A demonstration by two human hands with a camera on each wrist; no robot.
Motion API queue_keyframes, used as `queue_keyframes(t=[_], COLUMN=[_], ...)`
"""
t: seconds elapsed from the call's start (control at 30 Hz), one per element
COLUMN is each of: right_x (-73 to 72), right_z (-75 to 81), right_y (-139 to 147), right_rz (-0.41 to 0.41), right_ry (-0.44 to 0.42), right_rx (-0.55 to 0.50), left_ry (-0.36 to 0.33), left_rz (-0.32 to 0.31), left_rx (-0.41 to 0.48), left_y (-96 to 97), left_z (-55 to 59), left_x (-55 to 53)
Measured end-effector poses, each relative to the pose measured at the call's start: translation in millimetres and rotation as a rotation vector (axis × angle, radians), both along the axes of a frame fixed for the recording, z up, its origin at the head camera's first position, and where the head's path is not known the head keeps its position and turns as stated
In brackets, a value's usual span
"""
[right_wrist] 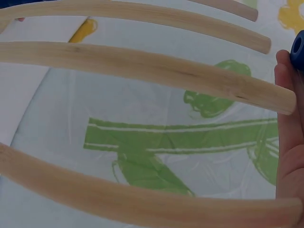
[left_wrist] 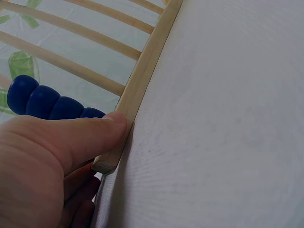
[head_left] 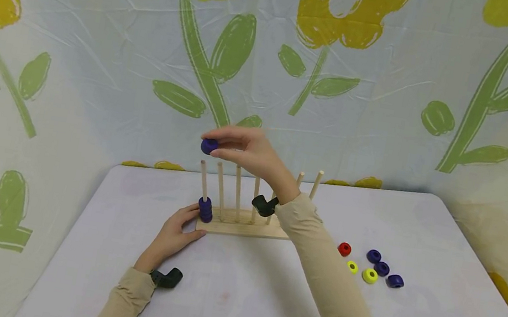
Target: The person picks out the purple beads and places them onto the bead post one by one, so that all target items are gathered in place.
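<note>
A blue bead [head_left: 209, 146] is pinched between the thumb and fingertips of my right hand [head_left: 247, 150], just above the tip of the leftmost peg. In the right wrist view, the bead [right_wrist: 297, 51] shows its hole at the right edge, beyond the peg ends. Several blue beads [head_left: 205, 210] are stacked low on that leftmost peg [head_left: 203, 180]. My left hand [head_left: 177, 232] holds the left end of the wooden peg stand [head_left: 242, 228]. In the left wrist view, its thumb [left_wrist: 102, 133] lies on the front of the base, with fingers behind the end.
Loose beads lie on the white table [head_left: 221, 293] at the right: a red bead [head_left: 344, 249], two yellow beads [head_left: 369, 275] and three blue beads [head_left: 382, 268]. More upright pegs [head_left: 237, 192] stand along the base, some partly behind my right arm. A flowered cloth [head_left: 126, 47] hangs behind.
</note>
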State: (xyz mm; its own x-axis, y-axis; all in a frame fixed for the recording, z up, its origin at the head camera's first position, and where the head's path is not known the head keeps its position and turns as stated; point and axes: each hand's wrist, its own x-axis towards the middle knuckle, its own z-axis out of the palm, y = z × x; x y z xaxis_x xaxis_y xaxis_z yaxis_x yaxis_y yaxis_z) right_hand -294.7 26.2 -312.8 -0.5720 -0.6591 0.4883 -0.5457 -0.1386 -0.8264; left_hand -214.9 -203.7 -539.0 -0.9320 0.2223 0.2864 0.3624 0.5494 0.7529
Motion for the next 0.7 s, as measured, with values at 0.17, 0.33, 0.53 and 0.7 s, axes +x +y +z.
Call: queue_keyframes(t=[0.17,0.33,0.53,0.7], right_x=[-2.1,-2.4,0.3,2.3], right_z=[-5.1,-9.1,-8.8,-7.7], right_y=[-4.2,-5.9,-6.9,-8.2], right_rz=[0.043,0.038,0.005,-0.016], right_ry=[-0.033,-0.046,0.033,0.129], right_rx=[0.038,0.097,0.182,0.254], left_ry=[-0.011,-0.014,0.016,0.016], left_rz=[-0.001,-0.002,-0.012,-0.005], left_rx=[0.017,0.012,0.011,0.005], left_y=[0.4,1.1,1.5,0.9], left_z=[1.1,2.0,2.1,0.7], left_x=[0.4,0.4,0.2,0.6])
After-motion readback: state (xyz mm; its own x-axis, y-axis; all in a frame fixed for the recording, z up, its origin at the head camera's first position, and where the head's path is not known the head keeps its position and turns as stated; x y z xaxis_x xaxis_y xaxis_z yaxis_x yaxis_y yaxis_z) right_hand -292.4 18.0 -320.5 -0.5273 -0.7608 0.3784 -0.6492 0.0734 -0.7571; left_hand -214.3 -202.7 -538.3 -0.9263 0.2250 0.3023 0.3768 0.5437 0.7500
